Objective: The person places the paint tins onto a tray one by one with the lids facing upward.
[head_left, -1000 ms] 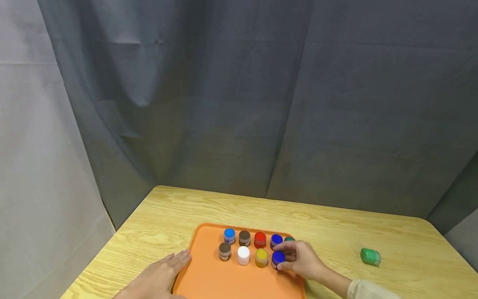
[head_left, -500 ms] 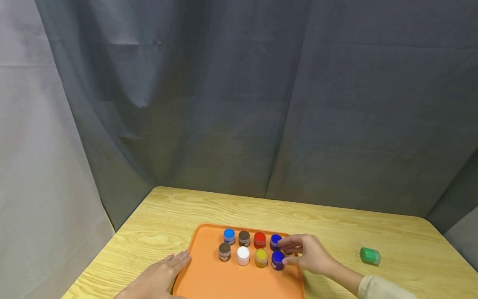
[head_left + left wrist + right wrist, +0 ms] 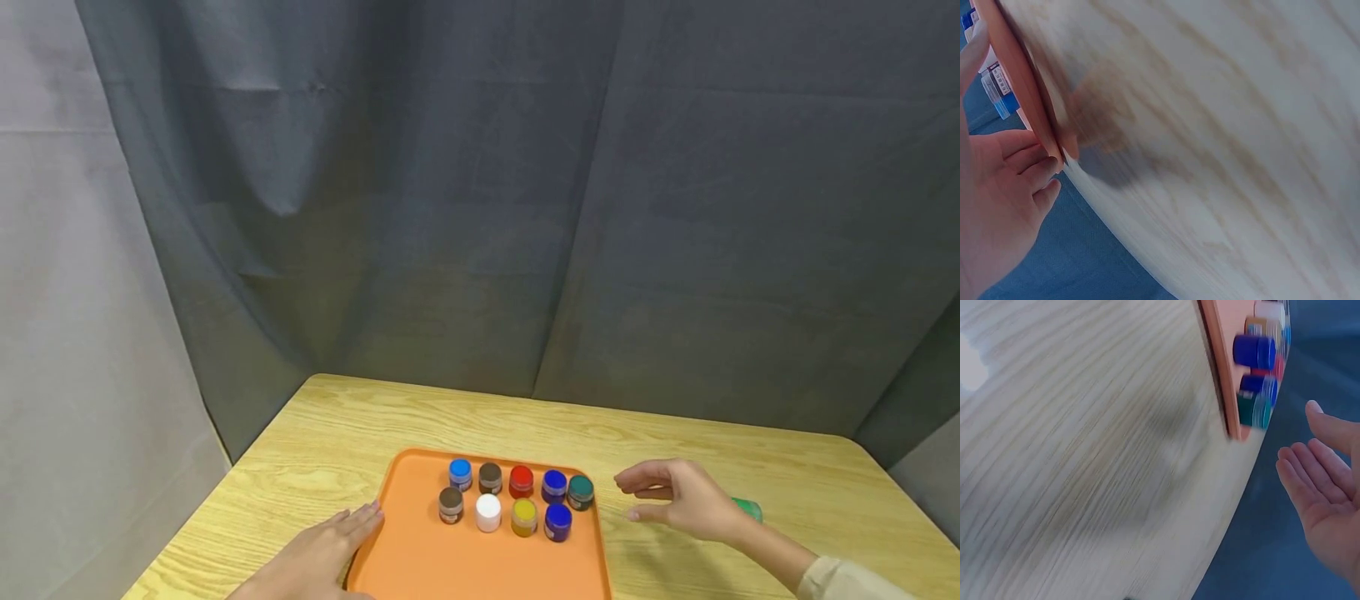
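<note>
An orange tray (image 3: 472, 571) carries small paint jars standing in two rows. Nearest its right edge are a dark green jar (image 3: 581, 492) and a dark blue jar (image 3: 558, 522). My left hand (image 3: 318, 554) rests against the tray's left rim, its fingertips touching the orange edge (image 3: 1019, 75) in the left wrist view. Off the tray to the right, my right hand (image 3: 686, 500) hangs over the table with fingers loosely bent and nothing between them. Behind it a green jar (image 3: 748, 508) lies on its side, mostly hidden.
On the tray also stand a yellow jar (image 3: 524, 517), a white jar (image 3: 488, 512), a red jar (image 3: 521, 482) and several others. The wood-patterned table (image 3: 420, 417) ends at a grey curtain (image 3: 450, 208).
My right hand has let go of the front dark blue jar and moved right, off the tray. The dark green jar now shows fully, while the lying green one is partly covered. Left hand unchanged.
</note>
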### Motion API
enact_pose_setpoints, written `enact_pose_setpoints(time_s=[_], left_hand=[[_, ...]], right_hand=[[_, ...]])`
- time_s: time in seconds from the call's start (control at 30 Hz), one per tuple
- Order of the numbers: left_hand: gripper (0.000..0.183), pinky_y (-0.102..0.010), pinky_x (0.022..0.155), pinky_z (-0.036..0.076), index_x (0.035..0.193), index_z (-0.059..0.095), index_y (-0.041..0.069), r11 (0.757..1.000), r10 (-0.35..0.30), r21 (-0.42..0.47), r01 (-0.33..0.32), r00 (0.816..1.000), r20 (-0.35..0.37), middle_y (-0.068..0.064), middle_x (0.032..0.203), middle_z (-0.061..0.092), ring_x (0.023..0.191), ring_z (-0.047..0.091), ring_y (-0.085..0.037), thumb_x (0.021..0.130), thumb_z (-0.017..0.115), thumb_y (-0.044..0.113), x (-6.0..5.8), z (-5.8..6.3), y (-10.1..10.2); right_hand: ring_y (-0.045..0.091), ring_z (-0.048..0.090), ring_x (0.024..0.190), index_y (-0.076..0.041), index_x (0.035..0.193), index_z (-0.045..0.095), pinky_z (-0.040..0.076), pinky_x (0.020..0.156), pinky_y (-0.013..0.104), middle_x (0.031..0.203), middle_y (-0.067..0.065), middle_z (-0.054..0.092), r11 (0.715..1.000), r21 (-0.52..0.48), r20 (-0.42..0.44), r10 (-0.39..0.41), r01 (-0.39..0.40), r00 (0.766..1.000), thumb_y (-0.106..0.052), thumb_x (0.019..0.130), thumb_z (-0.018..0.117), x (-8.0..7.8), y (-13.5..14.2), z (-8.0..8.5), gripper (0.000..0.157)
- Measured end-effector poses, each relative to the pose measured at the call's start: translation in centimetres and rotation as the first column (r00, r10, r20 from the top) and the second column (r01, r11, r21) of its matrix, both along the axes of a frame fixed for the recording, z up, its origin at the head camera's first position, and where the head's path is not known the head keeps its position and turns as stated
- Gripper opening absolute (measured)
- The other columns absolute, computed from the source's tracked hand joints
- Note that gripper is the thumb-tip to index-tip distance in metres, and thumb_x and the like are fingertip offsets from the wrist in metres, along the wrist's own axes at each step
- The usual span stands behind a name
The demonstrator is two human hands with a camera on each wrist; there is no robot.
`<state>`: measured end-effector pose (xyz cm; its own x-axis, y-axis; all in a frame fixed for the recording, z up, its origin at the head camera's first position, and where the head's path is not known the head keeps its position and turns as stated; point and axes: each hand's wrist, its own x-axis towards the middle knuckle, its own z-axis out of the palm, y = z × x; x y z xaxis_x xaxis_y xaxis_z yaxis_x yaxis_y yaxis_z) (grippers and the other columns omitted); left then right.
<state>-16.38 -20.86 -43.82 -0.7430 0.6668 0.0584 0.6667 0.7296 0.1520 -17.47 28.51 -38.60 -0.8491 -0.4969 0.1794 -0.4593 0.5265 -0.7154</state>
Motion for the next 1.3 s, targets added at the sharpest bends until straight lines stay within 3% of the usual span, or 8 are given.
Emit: enact_pose_setpoints(time_s=[0.27,0.37,0.5,0.67,0.83,0.97,1.13,1.3], left_hand=[[0.089,-0.047,0.101,0.048,0.142,0.047,0.004,1.0,-0.026,0.004,0.027,0.999,-0.037,-0.014,0.147,0.048,0.132,0.051,-0.03,0.083,0.053,0.071,-0.1,-0.1,0.0],[0.09,-0.048,0.101,0.049,0.142,0.046,0.004,1.0,-0.013,-0.002,0.013,1.0,-0.02,-0.014,0.148,0.047,0.132,0.051,-0.031,0.083,0.054,0.071,-0.1,-0.1,0.0],[0.092,-0.049,0.099,0.05,0.143,0.045,0.005,1.0,0.016,-0.013,-0.016,1.0,0.011,-0.013,0.148,0.047,0.131,0.052,-0.032,0.081,0.056,0.072,-0.1,0.0,0.1],[0.093,-0.05,0.099,0.05,0.143,0.045,0.005,1.0,0.024,-0.014,-0.024,0.999,0.021,-0.013,0.148,0.047,0.131,0.052,-0.033,0.08,0.056,0.072,-0.1,0.0,0.1],[0.092,-0.051,0.099,0.05,0.143,0.045,0.004,1.0,0.018,-0.014,-0.018,1.0,0.025,-0.014,0.149,0.046,0.13,0.052,-0.034,0.081,0.056,0.071,-0.1,0.1,0.1],[0.09,-0.051,0.099,0.049,0.143,0.046,0.004,1.0,0.007,-0.008,-0.007,1.0,0.02,-0.015,0.148,0.046,0.131,0.051,-0.034,0.082,0.055,0.07,-0.1,0.2,0.1],[0.089,-0.05,0.1,0.049,0.142,0.046,0.004,1.0,-0.001,-0.007,0.001,1.0,0.013,-0.014,0.148,0.047,0.131,0.051,-0.033,0.083,0.055,0.07,-0.1,0.2,0.1],[0.088,-0.049,0.1,0.049,0.142,0.046,0.004,1.0,-0.007,-0.002,0.007,1.0,0.015,-0.014,0.148,0.047,0.131,0.052,-0.032,0.083,0.056,0.068,-0.1,0.2,0.1]], right_hand=[[-0.013,0.061,0.096,0.008,0.113,0.063,0.057,0.076,0.016,0.106,0.028,0.067,0.998,0.032,-0.062,-0.047,0.049,0.997,-0.011,0.082,0.073,1.0,4.1,-0.2,0.038],[-0.015,0.059,0.096,0.008,0.113,0.063,0.055,0.074,0.013,0.106,0.017,0.071,0.995,0.061,-0.114,-0.07,0.077,0.991,-0.008,0.081,0.074,1.2,5.6,-0.4,0.037],[-0.017,0.058,0.095,0.006,0.111,0.065,0.055,0.072,0.013,0.104,0.007,0.073,0.982,0.122,-0.172,-0.122,0.144,0.978,-0.01,0.079,0.076,1.5,7.4,-0.8,0.037],[-0.018,0.056,0.091,0.0,0.108,0.068,0.056,0.069,0.017,0.102,0.015,0.072,0.949,0.198,-0.236,-0.197,0.245,0.952,-0.019,0.076,0.08,1.7,9.0,-1.3,0.039],[-0.019,0.055,0.089,0.001,0.103,0.069,0.056,0.066,0.016,0.097,0.014,0.072,0.933,0.231,-0.32,-0.196,0.277,0.927,-0.019,0.069,0.083,1.7,10.8,-2.4,0.042],[-0.019,0.055,0.087,0.002,0.103,0.069,0.056,0.066,0.018,0.098,0.019,0.071,0.909,0.289,-0.312,-0.207,0.3,0.927,-0.023,0.067,0.084,1.7,12.2,-3.1,0.047],[-0.02,0.052,0.085,-0.001,0.102,0.07,0.056,0.064,0.018,0.097,0.016,0.071,0.879,0.309,-0.33,-0.26,0.363,0.908,-0.02,0.063,0.086,1.8,13.4,-3.9,0.047],[-0.023,0.05,0.087,0.001,0.107,0.068,0.054,0.067,0.013,0.098,0.012,0.072,0.885,0.248,-0.268,-0.329,0.395,0.906,-0.017,0.064,0.086,1.6,14.0,-4.6,0.05]])
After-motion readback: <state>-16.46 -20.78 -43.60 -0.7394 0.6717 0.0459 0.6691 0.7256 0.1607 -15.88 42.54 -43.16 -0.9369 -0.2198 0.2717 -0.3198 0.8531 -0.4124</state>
